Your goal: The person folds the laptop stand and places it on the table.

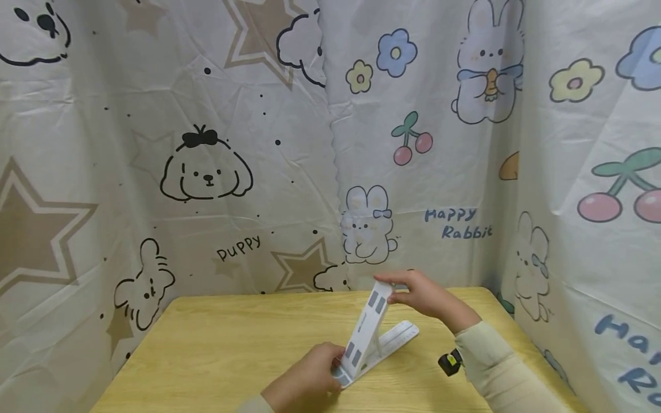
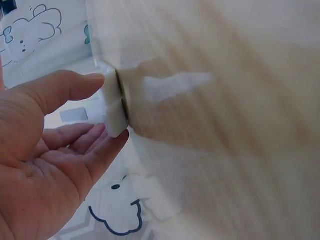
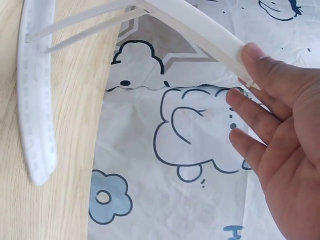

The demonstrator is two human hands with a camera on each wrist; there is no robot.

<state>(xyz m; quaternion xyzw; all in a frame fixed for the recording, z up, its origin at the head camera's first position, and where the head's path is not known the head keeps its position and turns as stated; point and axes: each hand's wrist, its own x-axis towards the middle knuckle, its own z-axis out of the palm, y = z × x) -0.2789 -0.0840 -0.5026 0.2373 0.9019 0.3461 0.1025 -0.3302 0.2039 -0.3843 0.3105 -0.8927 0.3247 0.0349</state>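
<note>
Across the upper frame and down both sides, cream cloth curtains [image 1: 289,189] printed with puppies, rabbits, stars, flowers and cherries, probably hung to screen off the surroundings. Across the lower part of the head view, a pale yellow wood-grain table [image 1: 222,332], giving a flat surface to work on.

Just right of lower centre, a white plastic folding stand [image 1: 361,338], opened into a V over the table. Comprises a long narrow base strip [image 1: 400,337], slanting toward the right, and a flat white panel [image 1: 369,315], tilted steeply up from the near end. Between these, thin pale struts [image 3: 85,19], best seen at the upper left of the right wrist view, apparently for propping the panel.

At lower centre, left hand [image 1: 315,367] partly closed, pinching the hinged end between thumb and fingers; likely held there to steady the base. Right of centre, higher up, right hand [image 1: 423,295] pinching the panel's top edge between thumb and forefinger, remaining fingers loosely extended; at the far end from the hinge, probably for easy control of the tilt.

Just below the right wrist, a small black boxy object [image 1: 450,362] with a yellow-green patch; cannot tell its purpose. On the panel, grey rectangular pads [image 1: 381,305] paired near both ends, presumably for grip.
</note>
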